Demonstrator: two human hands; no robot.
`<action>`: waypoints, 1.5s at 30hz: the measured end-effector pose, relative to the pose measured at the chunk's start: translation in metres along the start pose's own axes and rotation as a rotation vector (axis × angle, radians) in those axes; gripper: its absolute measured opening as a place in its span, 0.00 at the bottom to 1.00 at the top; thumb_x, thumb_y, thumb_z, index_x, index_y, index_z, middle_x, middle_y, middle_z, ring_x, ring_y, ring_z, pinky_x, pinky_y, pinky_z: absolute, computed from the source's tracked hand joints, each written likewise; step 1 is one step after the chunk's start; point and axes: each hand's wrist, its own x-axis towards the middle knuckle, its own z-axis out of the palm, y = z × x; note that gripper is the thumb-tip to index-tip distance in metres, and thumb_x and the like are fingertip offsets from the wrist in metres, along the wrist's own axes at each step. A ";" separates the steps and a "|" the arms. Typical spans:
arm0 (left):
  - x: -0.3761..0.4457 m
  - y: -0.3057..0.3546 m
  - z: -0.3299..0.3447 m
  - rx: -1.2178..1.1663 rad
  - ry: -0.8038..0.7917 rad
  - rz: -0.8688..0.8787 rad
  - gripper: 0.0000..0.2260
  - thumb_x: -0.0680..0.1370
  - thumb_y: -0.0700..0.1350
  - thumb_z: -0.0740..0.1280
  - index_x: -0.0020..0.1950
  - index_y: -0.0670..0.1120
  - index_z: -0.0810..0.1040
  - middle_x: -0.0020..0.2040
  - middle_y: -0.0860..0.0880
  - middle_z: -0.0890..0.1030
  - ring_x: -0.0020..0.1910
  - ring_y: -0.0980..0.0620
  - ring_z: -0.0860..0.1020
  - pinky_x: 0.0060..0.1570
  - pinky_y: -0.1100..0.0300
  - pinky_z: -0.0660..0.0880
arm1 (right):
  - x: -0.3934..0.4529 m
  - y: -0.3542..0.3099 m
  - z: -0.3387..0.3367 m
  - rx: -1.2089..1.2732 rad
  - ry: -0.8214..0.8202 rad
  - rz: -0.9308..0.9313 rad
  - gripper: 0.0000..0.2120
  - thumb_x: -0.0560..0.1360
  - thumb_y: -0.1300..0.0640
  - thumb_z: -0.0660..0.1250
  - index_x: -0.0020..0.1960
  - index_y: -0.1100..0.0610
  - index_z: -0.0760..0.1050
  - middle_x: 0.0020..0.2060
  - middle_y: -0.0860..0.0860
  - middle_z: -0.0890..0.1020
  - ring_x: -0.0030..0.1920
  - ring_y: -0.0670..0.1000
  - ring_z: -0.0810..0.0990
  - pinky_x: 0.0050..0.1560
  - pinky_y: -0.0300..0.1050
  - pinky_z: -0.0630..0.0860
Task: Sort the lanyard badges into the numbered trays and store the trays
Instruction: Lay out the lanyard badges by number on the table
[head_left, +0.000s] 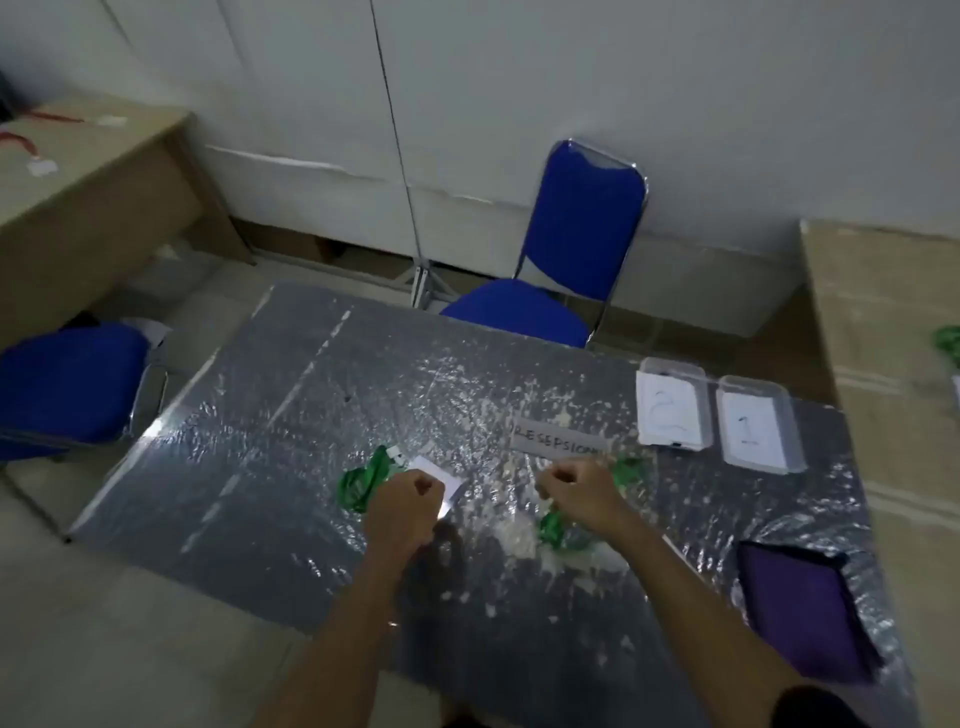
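Note:
My left hand (400, 512) is closed in a fist at the edge of a white badge card (439, 480), whose green lanyard (358, 483) lies bunched to its left on the table. My right hand (576, 491) is also closed, gripping a second green lanyard (558, 530) that shows below the wrist and behind the knuckles. Its badge is hidden. Two clear plastic trays stand at the table's far right: tray 2 (670, 410) and tray 1 (753, 426), each holding only a numbered paper.
A paper sign (558, 444) lies between my hands and the trays. A purple pouch (800, 613) sits at the near right of the plastic-covered table (291, 415). Blue chairs stand behind (576, 234) and to the left (67, 384). A desk (78, 197) is at left, a cardboard surface (883, 322) at right.

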 end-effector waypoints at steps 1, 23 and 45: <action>0.008 -0.014 -0.004 -0.034 -0.014 -0.026 0.12 0.78 0.48 0.64 0.36 0.46 0.75 0.33 0.50 0.79 0.34 0.50 0.77 0.39 0.57 0.74 | 0.008 -0.003 0.013 -0.022 -0.026 0.008 0.14 0.76 0.54 0.68 0.42 0.65 0.81 0.40 0.63 0.83 0.34 0.50 0.77 0.36 0.41 0.73; 0.095 -0.119 -0.015 0.089 0.071 -0.088 0.18 0.77 0.64 0.65 0.62 0.57 0.76 0.58 0.47 0.69 0.57 0.48 0.65 0.56 0.53 0.66 | 0.088 -0.001 0.201 -0.499 0.084 -0.049 0.51 0.61 0.38 0.77 0.75 0.54 0.58 0.64 0.53 0.63 0.65 0.54 0.63 0.64 0.48 0.70; 0.049 -0.066 -0.028 -0.285 0.346 -0.063 0.12 0.77 0.49 0.69 0.60 0.51 0.74 0.57 0.54 0.75 0.56 0.53 0.71 0.48 0.57 0.68 | 0.020 -0.011 0.173 0.057 0.379 0.013 0.40 0.58 0.49 0.82 0.64 0.52 0.66 0.53 0.47 0.75 0.50 0.48 0.76 0.40 0.31 0.69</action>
